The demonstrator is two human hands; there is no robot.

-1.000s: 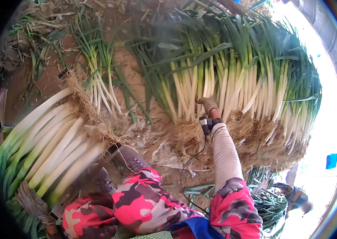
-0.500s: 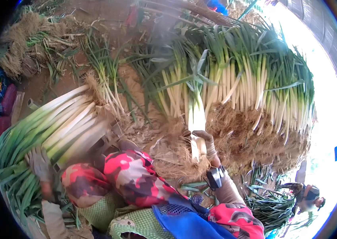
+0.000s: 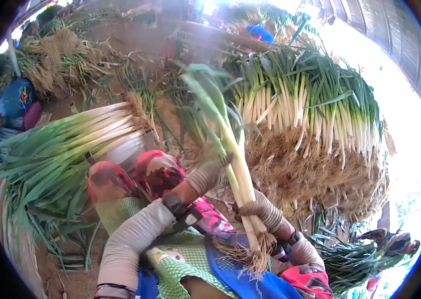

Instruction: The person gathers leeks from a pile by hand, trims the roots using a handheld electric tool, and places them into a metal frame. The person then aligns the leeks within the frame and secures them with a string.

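A few long leeks (image 3: 240,174) with white stalks, green tops and hairy roots are held upright, slightly tilted, in front of my lap. My right hand (image 3: 260,212), gloved, is wrapped round the lower white stalks just above the roots. My left hand (image 3: 208,174), also gloved, is at the upper stalks on their left side; its fingers are blurred and partly hidden there. To the left lies a pile of cleaned leeks (image 3: 86,132), roots towards the middle, near my knees. Ahead and right stands a large row of leeks (image 3: 300,102) with brown roots.
A root heap (image 3: 63,50) lies at the back left, beside blue and red bundles (image 3: 17,99). Loose green leaves (image 3: 340,259) are piled at the lower right, with another person (image 3: 395,244) beyond them. A wooden pole (image 3: 225,36) crosses the back.
My left hand has left the leaves of the left pile and come to the held leeks. My right hand has brought these leeks back towards my lap. The view has shifted.
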